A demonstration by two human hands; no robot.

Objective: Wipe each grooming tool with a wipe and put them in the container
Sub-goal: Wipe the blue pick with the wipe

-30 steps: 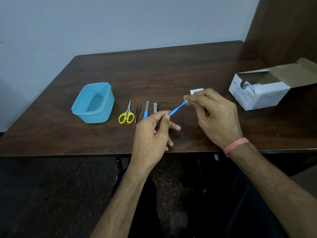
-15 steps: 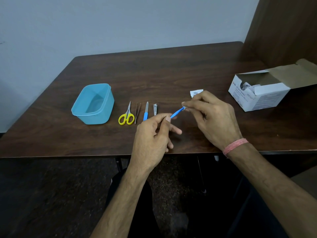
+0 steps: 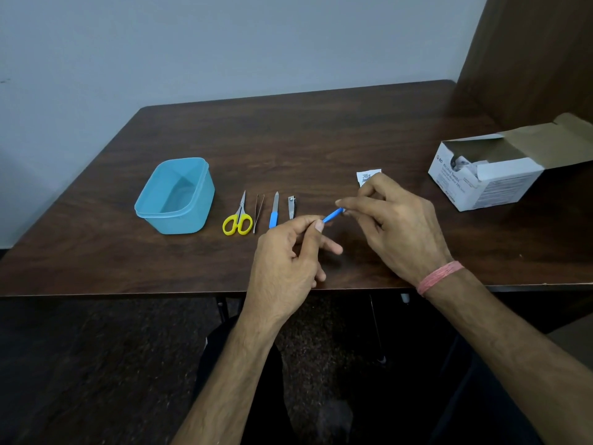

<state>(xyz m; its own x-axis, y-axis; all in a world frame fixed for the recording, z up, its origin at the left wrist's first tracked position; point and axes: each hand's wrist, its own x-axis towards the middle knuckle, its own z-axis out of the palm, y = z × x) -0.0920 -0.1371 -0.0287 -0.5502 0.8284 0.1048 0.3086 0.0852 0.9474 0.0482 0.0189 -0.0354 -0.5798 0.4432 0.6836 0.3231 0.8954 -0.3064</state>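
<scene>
A person seated at a dark wooden worktop (image 3: 321,133) holds a slim blue grooming tool (image 3: 333,215) between both hands, just above the surface near the front edge. The left hand (image 3: 288,252) pinches the tool's near end between thumb and forefinger; the right hand (image 3: 398,226) closes its thumb and fingertips around the far end, where only a sliver of white shows at the fingertips — too little to say whether it is a wipe. A pink band (image 3: 439,277) circles the right wrist.

To the left of the hands, four more tools lie in a row, side by side and apart from one another: yellow-handled scissors (image 3: 238,216), thin tweezers (image 3: 258,212), a blue-handled nail file (image 3: 274,209) and a metal nail clipper (image 3: 291,207). The left hand's knuckles sit just in front of the file and the clipper. Further left stands a light blue plastic container (image 3: 175,195), open at the top, with nothing visible inside.

A small white sachet (image 3: 368,175) lies flat on the worktop just behind the right hand, partly hidden by its fingers. At the right edge — well apart from the tools — a white cardboard box (image 3: 481,181) of alcohol swabs lies with its flap open, packets showing inside.
</scene>
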